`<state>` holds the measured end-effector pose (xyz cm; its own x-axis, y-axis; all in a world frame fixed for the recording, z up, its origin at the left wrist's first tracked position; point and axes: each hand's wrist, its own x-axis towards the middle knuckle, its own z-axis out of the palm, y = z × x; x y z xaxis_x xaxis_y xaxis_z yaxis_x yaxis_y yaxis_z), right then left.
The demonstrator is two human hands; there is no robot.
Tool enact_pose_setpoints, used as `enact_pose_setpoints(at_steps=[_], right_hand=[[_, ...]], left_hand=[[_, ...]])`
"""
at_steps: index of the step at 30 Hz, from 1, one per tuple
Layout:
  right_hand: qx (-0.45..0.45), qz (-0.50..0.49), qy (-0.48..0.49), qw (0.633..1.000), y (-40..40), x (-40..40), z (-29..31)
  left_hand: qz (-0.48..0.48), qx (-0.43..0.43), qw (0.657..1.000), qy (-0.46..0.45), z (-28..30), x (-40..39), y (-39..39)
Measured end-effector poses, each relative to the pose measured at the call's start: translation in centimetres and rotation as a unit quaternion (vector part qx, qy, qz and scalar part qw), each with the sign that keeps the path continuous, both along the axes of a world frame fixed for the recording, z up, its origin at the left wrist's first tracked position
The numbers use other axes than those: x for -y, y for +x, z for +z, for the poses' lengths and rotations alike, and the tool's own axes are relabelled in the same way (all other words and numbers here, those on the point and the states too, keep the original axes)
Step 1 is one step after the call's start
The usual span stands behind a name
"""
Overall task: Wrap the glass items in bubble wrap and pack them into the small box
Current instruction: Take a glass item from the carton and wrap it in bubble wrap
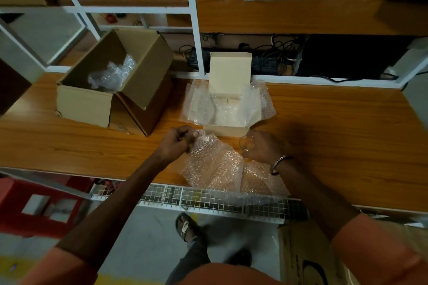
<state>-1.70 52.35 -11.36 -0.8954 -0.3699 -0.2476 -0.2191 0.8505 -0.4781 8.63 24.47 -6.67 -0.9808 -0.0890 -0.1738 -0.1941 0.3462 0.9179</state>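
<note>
Left hand (178,140) pinching the far left corner of the bubble wrap sheet (213,166) spread at the near edge of the tabletop (335,136); right hand (261,146) curled round a clear glass (246,144), held just above the sheet's far right side. Small box (228,131) right behind both hands, lid up, lined with more bubble wrap (222,106). Far left, a brown carton (115,81), open, with crumpled wrap inside.
</note>
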Motion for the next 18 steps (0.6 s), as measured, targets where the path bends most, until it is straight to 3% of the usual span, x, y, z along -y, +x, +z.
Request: enact_pose_setpoints(at_steps=[5,8,12,15,18], right_hand=[[-0.049,-0.035,-0.085,0.995,-0.6,0.8,3.8],[-0.056,-0.064,-0.195,0.977,-0.5,1.9,7.3],[0.044,-0.056,-0.346,0.935,0.2,2.7,11.5],[0.147,0.02,-0.374,0.916,0.7,2.5,13.2],[0.169,0.058,-0.373,0.91,0.9,2.7,13.6]], left_hand=[[0.027,-0.007,0.999,-0.03,-0.3,-0.2,-0.2],[0.055,-0.027,0.997,-0.043,0.0,-0.8,-0.5],[0.087,-0.041,0.995,-0.02,0.9,-1.5,-1.4],[0.102,-0.069,0.992,0.036,2.6,-1.9,-2.0],[0.093,-0.102,0.989,0.062,4.6,-2.4,-2.4]])
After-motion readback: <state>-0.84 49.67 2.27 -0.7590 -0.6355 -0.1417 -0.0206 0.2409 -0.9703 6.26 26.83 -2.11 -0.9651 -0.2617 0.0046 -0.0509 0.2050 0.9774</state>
